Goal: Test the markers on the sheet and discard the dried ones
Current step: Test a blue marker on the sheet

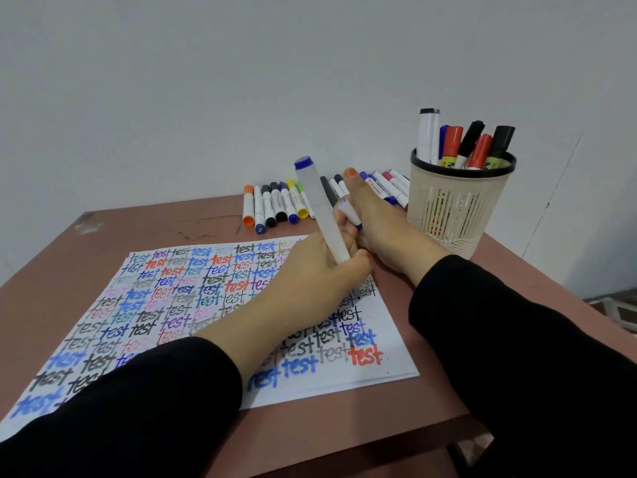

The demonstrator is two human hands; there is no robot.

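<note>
Seen from the head camera, the left hand gripped a blue-capped marker upright over the sheet, while the right hand curled round a slimmer pen beside it. With the sheet nearly full, a faint stroke could be lost among old marks, and a dried marker kept.

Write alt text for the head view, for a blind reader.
The left hand grips a white marker, blue end up, beside the right hand holding a smaller blue-ended marker, over a sheet covered in "test" words. A row of markers and a mesh cup of markers sit behind.
</note>
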